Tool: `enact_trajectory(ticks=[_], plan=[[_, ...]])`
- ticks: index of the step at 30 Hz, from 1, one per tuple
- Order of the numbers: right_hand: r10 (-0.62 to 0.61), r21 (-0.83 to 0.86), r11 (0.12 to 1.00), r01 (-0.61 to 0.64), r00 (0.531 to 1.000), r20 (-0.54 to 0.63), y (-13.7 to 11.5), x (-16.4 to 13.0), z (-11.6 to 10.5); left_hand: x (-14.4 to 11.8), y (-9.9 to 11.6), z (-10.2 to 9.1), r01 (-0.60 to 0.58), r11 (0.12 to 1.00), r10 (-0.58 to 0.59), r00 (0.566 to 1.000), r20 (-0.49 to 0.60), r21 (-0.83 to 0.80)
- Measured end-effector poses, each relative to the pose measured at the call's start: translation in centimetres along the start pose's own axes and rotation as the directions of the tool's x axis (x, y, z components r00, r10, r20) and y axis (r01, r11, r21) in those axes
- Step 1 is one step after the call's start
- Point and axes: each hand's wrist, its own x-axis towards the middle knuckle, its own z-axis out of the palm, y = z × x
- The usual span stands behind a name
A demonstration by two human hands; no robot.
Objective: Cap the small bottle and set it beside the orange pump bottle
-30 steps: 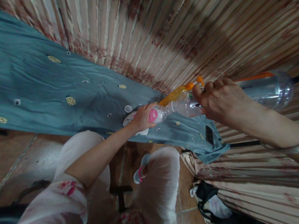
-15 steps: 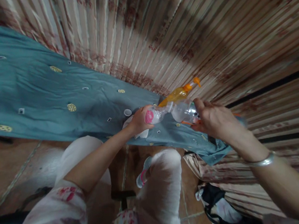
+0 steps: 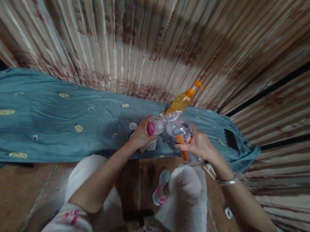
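Bottles mouth to mouth above the table's blue cloth [image 3: 47, 116] — left hand [image 3: 141, 134] grips small bottle [image 3: 156, 125], right hand [image 3: 199, 144] wraps large bottle [image 3: 181, 131] — keep necks aligned, tilt slowly.

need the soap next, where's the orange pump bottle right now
In the head view the orange pump bottle lies on the blue cloth, just beyond the clear bottle in the right hand, against the striped curtain.

Teal cloth [image 3: 47, 123], orange pump bottle [image 3: 182, 100], striped curtain [image 3: 162, 30].
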Motion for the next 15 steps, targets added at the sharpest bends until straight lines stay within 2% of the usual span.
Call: enact_trajectory(ticks=[4, 10, 15], plan=[[-0.015, 0.176, 0.984, 0.016, 1.000, -0.004, 0.4, -0.3, 1.6, 0.0, 0.4, -0.3, 0.009, 1.000, -0.009, 1.000, 0.007, -0.002], [0.072, 0.366, 0.927, -0.079, 0.997, 0.033, 0.6, -1.6, 3.4, 0.0, 0.6, -0.7, 0.034, 0.999, -0.034, 0.999, 0.015, -0.011], [0.064, 0.541, 0.840, -0.043, 0.998, -0.021, -0.5, -2.9, 3.4, -0.2, 0.6, -0.7, 0.126, 0.992, -0.126, 0.992, 0.002, -0.007]])
